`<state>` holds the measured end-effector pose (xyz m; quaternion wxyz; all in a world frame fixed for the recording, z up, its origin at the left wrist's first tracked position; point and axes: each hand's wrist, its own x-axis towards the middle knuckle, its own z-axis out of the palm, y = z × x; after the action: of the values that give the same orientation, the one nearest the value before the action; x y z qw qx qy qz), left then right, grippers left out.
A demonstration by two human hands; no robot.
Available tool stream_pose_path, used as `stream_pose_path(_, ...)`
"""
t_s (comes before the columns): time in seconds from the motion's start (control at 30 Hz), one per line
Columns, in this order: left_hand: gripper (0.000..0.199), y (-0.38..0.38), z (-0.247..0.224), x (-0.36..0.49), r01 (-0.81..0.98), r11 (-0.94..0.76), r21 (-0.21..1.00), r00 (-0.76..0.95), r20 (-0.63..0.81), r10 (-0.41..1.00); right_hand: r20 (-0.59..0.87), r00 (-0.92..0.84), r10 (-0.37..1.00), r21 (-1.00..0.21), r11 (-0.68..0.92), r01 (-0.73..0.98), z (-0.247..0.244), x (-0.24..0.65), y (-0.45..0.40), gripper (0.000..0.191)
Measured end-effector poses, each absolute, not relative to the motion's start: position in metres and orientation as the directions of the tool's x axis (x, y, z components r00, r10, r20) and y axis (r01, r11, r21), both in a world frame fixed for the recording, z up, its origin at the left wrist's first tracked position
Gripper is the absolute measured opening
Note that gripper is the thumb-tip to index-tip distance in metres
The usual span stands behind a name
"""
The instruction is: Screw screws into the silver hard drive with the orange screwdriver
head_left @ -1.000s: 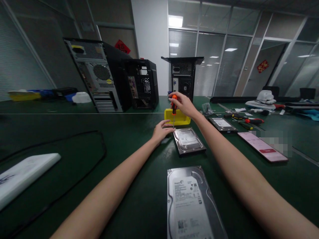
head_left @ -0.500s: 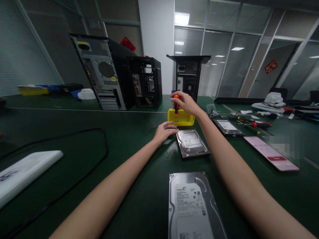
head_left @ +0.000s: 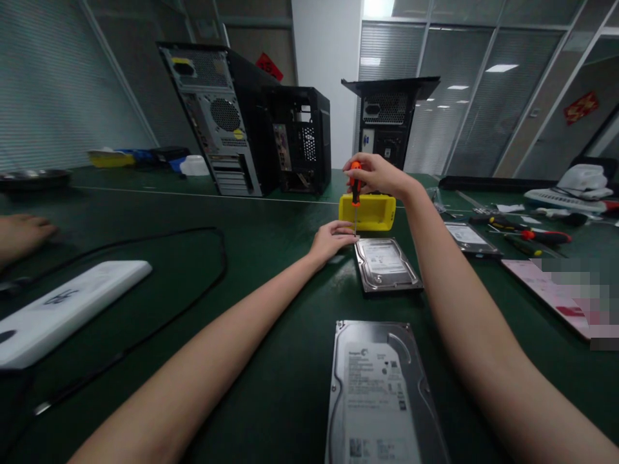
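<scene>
My right hand is closed round the orange-and-black handle of a screwdriver. The screwdriver stands upright, its tip down at the far left corner of a silver hard drive lying label up. At that same corner, the thumb and fingers of my left hand come together round the lower end of the shaft. Whatever they pinch is too small to make out. Just behind the drive is a yellow tray. A second hard drive lies closer to me, label up, between my forearms.
Computer cases stand at the back. To the right are a third drive, pliers and screwdrivers, and a pink-screened phone. On the left lie a white power strip, a black cable and another person's hand.
The view has shifted, so most things appear further right and higher. More of the other person's hand shows at the left. My hands and the screwdriver keep their place at the drive's corner.
</scene>
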<state>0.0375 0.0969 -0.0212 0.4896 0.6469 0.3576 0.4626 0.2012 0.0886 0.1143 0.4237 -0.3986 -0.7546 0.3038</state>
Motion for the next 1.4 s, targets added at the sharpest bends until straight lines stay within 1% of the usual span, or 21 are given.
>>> stream_pose_path(0.13, 0.049, 0.098, -0.020, 0.042, 0.016, -0.267, 0.964, 0.302, 0.250, 0.920, 0.413, -0.335, 0.847, -0.778, 0.519, 0.354, 0.114, 0.205, 0.088, 0.012)
stream_pose_path(0.37, 0.049, 0.098, -0.017, 0.041, 0.010, -0.259, 0.966, 0.304, 0.243, 0.921, 0.403, -0.336, 0.851, -0.782, 0.511, 0.357, 0.113, 0.206, 0.088, 0.014)
stream_pose_path(0.63, 0.052, 0.101, -0.021, 0.040, 0.021, -0.269, 0.963, 0.279, 0.252, 0.926, 0.461, -0.329, 0.824, -0.748, 0.561, 0.356, 0.109, 0.205, 0.089, 0.015)
stream_pose_path(0.9, 0.051, 0.105, -0.019, 0.037, -0.043, -0.212, 0.976, 0.347, 0.213, 0.913, 0.483, -0.333, 0.810, -0.739, 0.581, 0.340, 0.108, 0.206, 0.083, 0.013)
stream_pose_path(1.17, 0.046, 0.107, -0.019, 0.039, -0.018, -0.205, 0.979, 0.320, 0.199, 0.926, 0.493, -0.311, 0.812, -0.743, 0.579, 0.335, 0.105, 0.209, 0.086, 0.015)
stream_pose_path(1.4, 0.045, 0.106, -0.017, 0.033, -0.081, -0.157, 0.984, 0.385, 0.176, 0.906, 0.508, -0.326, 0.797, -0.726, 0.600, 0.336, 0.104, 0.208, 0.087, 0.018)
